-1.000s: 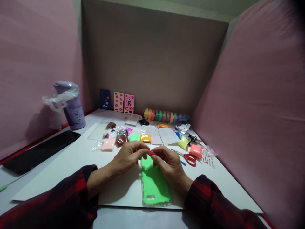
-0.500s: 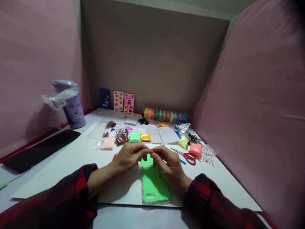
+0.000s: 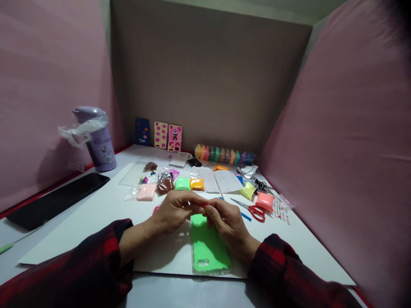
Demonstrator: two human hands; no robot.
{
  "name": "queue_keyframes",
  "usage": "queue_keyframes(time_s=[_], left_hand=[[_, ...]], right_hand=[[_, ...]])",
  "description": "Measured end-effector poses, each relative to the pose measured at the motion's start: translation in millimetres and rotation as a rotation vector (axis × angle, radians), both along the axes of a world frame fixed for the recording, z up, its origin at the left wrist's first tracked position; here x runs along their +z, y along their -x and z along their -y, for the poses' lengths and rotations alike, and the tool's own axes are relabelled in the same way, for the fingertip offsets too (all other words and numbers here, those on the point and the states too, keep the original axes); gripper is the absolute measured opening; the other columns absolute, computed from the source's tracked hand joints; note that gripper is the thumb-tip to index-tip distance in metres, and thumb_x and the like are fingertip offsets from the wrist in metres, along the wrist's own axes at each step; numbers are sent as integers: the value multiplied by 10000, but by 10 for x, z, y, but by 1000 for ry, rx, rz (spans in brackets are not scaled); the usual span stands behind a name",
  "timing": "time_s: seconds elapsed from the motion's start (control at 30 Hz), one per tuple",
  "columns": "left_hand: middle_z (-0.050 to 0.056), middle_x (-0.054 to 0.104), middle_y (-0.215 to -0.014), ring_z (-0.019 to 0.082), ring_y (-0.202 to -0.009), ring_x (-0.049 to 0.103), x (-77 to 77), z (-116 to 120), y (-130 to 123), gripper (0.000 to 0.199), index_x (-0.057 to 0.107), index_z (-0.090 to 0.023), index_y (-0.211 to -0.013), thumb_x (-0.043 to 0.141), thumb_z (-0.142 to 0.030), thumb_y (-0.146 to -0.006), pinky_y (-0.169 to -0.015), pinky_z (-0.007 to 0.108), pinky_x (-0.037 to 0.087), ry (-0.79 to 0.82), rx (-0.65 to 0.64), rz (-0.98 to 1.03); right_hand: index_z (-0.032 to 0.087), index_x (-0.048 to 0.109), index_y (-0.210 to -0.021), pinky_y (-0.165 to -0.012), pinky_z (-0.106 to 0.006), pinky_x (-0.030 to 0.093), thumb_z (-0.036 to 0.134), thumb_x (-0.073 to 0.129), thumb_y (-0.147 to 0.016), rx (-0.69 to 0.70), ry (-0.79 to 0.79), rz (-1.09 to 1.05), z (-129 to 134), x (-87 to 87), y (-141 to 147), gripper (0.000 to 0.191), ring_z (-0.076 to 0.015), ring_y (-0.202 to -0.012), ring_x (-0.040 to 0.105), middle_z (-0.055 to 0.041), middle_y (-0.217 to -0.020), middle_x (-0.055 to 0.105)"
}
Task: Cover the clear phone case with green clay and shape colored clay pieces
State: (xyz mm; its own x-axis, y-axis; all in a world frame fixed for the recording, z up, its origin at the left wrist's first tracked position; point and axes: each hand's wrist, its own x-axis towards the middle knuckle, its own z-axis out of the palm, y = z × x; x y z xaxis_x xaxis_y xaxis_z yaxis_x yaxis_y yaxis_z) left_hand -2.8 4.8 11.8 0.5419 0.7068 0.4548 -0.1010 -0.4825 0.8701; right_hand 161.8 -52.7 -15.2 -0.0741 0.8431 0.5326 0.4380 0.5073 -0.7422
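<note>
A small piece of pink clay (image 3: pixel 203 205) sits pinched between the fingertips of both my hands, mostly covered by them. My left hand (image 3: pixel 175 214) closes on it from the left, and my right hand (image 3: pixel 229 222) from the right. Beneath them on the white board lies a phone case (image 3: pixel 210 252) coated in bright green clay, with a camera cutout at its near end; my right hand hides part of its right side. Another pink lump (image 3: pixel 156 209) peeks out behind my left hand.
Several clay packets, including an orange one (image 3: pixel 197 184), lie beyond my hands near an open notebook (image 3: pixel 227 181). Red-handled scissors (image 3: pixel 257 213) rest at right. A purple tumbler (image 3: pixel 100 145) and black slab (image 3: pixel 61 199) are at left. Decorated phone cases (image 3: pixel 175 137) lean on the back wall.
My fingertips have drawn closer around the pink clay, so less of it shows. The green-coated case stays in place; the whole view has shifted slightly.
</note>
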Motion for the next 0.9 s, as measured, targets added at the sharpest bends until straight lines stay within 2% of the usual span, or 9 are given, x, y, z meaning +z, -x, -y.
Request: queue_keyframes(time_s=[0.1,0.2,0.33,0.5,0.63,0.9], left_hand=[[12,676,-670,110,-578,579,-22,0,13,79,719,-157,-777,651,-135,-744,-525,206,463,-66,-34,-26],[-7,625,-625,83,-492,517,-33,11,22,68,698,-147,-768,643,-186,-774,-457,191,436,-12,-20,-49],[-9,593,-613,84,-483,512,-19,33,15,125,673,-132,-748,665,-255,-765,-447,199,448,69,8,-27],[-25,584,-600,96,-476,522,-9,23,6,241,627,-132,-960,609,-321,-811,-423,209,462,185,-13,21],[-21,568,-578,80,-466,499,1,14,-2,198,649,-119,-781,656,-317,-773,-396,178,431,202,-1,-85],[-5,599,-577,74,-421,503,7,49,-4,209,642,-116,-744,646,-323,-771,-370,176,414,256,-22,-62]], right_hand=[[170,610,-772,-501,-223,405,324,455,-926,17,21,-13,1,-1,-2,268,-106,-497,517,6,-582,569],[168,611,-802,-498,-222,408,326,463,-922,33,23,-43,7,14,13,248,-105,-500,527,3,-607,580],[159,605,-891,-502,-226,427,310,546,-880,21,52,-119,16,30,43,162,-110,-520,552,4,-647,590],[153,596,-865,-498,-230,421,286,556,-877,-5,15,-153,5,9,51,139,-107,-519,544,11,-631,569],[157,582,-872,-519,-246,445,253,575,-863,4,-33,-118,-1,-5,33,96,-116,-544,567,-1,-674,588],[175,555,-894,-571,-277,485,208,568,-858,48,-70,-93,25,4,28,51,-134,-607,585,-13,-726,588]])
